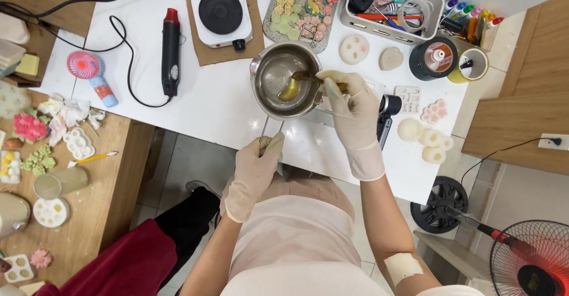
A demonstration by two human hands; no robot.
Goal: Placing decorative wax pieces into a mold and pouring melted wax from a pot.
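Two gloved hands work at one small steel melting pot (286, 80) that stands near the front edge of the white worktop (225, 103). The left hand (255, 174) has its fingers curled shut around the pot's thin wire handle (264, 131), at the worktop's edge. The right hand (351, 103) pinches one gold spoon (296, 82) between closed fingers, the bowl of the spoon dipped inside the pot against its right inner wall.

Behind the pot sits one white hotplate (221, 15) on a brown mat, and just left of it lies one black heat gun (170, 52) with a red tip. One grey tray (303, 13) of small coloured flower shapes stands right behind the pot. To the right lie one round white mould (354, 49) and one heart-shaped piece (390, 59). Three pale round candles (425, 139) sit close together near the worktop's right front corner. One pink hand fan (90, 74) lies at the left edge.
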